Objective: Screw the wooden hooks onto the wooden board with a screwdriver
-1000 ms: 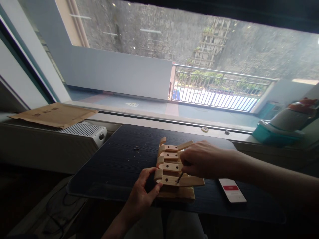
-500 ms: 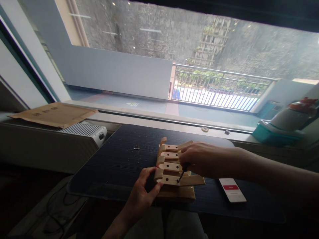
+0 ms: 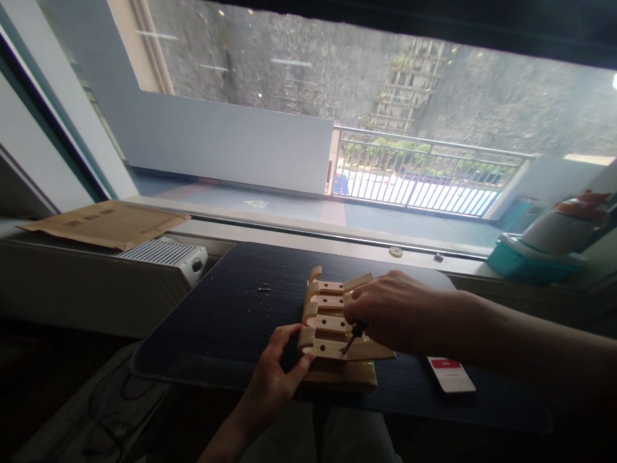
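Several pale wooden strips with curled left ends and dark holes lie side by side on a wooden block (image 3: pixel 344 374). My left hand (image 3: pixel 276 368) pinches the curled end of the nearest wooden strip (image 3: pixel 371 350), thumb at its front edge and fingers behind. Above the right part of the strips, my right hand (image 3: pixel 388 307) is closed around the dark handle of a screwdriver (image 3: pixel 357 330). Its thin shaft slants down to the left, with the tip at the right-hand hole of the nearest strip. My right hand covers the right ends of the middle strips.
The dark table (image 3: pixel 216 341) carries small debris and a little metal piece (image 3: pixel 263 289) at left. A phone (image 3: pixel 452 376) lies right, partly under my forearm. A radiator (image 3: pixel 166 252) with a brown envelope (image 3: pixel 108 223) stands left. A roll of tape (image 3: pixel 396 251) sits on the sill.
My right hand has turned and tilted slightly, its wrist a little lower, covering more of the phone. The screwdriver leans more, tip still at the same hole. My left hand has stayed put.
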Demonstrator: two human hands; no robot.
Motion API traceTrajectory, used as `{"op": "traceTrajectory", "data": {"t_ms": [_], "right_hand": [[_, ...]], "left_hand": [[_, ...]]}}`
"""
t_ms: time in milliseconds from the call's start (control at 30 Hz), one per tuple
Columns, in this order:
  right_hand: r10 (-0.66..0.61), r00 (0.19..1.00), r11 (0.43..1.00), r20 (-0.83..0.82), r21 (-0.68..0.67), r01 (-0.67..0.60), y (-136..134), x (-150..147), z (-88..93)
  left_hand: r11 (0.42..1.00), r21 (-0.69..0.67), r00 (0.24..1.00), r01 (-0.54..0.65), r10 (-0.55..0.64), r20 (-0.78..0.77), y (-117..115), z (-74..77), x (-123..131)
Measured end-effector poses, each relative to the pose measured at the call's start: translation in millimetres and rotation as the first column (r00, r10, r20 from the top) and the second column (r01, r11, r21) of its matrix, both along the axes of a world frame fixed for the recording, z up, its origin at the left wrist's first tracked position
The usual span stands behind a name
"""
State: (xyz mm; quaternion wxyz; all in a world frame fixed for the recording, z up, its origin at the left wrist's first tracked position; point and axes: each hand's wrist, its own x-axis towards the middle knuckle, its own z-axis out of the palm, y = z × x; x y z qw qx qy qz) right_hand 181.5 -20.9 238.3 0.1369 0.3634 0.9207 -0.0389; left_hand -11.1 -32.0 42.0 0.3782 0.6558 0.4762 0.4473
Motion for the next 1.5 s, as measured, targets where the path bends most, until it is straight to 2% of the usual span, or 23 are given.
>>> {"op": "traceTrajectory", "data": {"t_ms": [100,300,433,567,800,1000,1133,1233,1300,1500], "right_hand": [[0.001,1.000,0.999,0.028,-0.043,0.000,1.6,-3.5,0.0],[0.027,0.999,0.997,-0.033,-0.068,-0.030,7.0,1.6,-11.3],[-0.023,0.998,1.000,-0.066,-0.008,0.022,6.6,5.5,-15.9],[-0.054,0.998,0.996,-0.040,0.071,0.057,2.4,6.9,-13.3],[0.024,0.999,0.998,0.029,0.058,-0.026,-3.3,-2.4,-4.0],[0.049,0.997,0.999,0.061,-0.004,-0.049,0.2,-6.5,-5.9],[0.013,1.000,1.000,-0.010,0.015,-0.013,4.1,-1.0,-14.8],[-0.052,0.998,0.997,0.030,0.060,0.050,5.2,1.7,-19.6],[-0.080,0.994,0.994,0.076,0.077,0.074,5.3,1.9,-18.3],[-0.013,0.998,1.000,0.061,0.018,0.011,2.8,-2.0,-1.4]], "left_hand": [[1.000,0.005,1.000,0.008,-0.008,-0.023,-0.1,-1.7,-0.5],[1.000,-0.001,1.000,0.010,-0.010,-0.010,0.5,-2.7,-0.6],[1.000,0.001,1.000,0.011,-0.011,-0.003,0.7,-1.6,0.2],[1.000,0.018,1.000,0.003,-0.003,-0.018,0.0,-0.7,0.6],[1.000,-0.002,1.000,-0.001,0.001,-0.020,-0.9,0.4,0.9],[1.000,0.007,0.999,0.017,-0.017,-0.034,0.3,-2.4,0.4],[0.999,0.014,0.999,0.035,-0.035,-0.034,1.0,-5.2,-0.2],[0.999,0.022,0.999,0.034,-0.033,-0.035,1.6,-8.2,-0.4],[0.999,0.032,0.999,0.028,-0.027,-0.035,2.1,-10.0,-0.6],[0.999,0.014,0.998,0.029,-0.028,-0.055,1.8,-7.7,-0.1]]}}
